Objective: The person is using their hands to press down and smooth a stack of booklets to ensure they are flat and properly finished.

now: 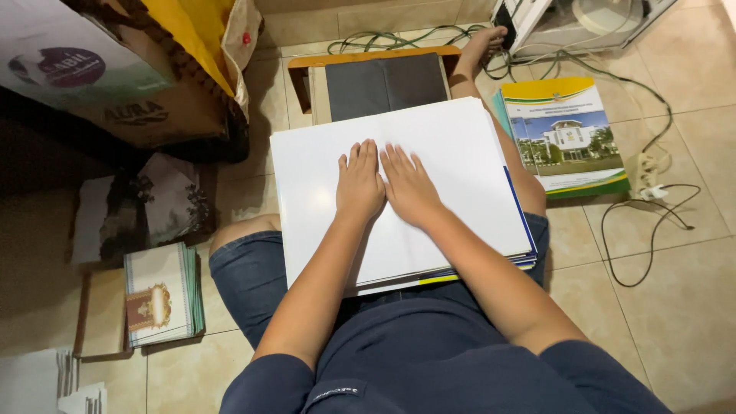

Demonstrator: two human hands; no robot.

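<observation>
A stack of large white sheets (452, 153) lies across the person's lap, tilted slightly, its blank top sheet facing up. Both hands rest flat on it, side by side near the middle: the left hand (359, 184) and the right hand (410, 186), each with fingers (366, 156) stretched out and pressed down, gripping nothing. The thumbs are close together, almost touching. Under the top sheet, blue and yellow edges (491, 268) of other covers peek out at the lower right corner; how many lie beneath cannot be told.

Past the stack, a dark folder (383, 83) sits on a small wooden tray (307, 65) on the tiled floor, its near part hidden by the white sheets. To the right lies a pile of booklets with a yellow-and-green cover (567, 134), beside tangled cables (652, 222). To the left, a smaller pile of booklets with an ornate cover (161, 295) rests on the floor, and a cardboard box (130, 92) is cut off by the frame's top edge.
</observation>
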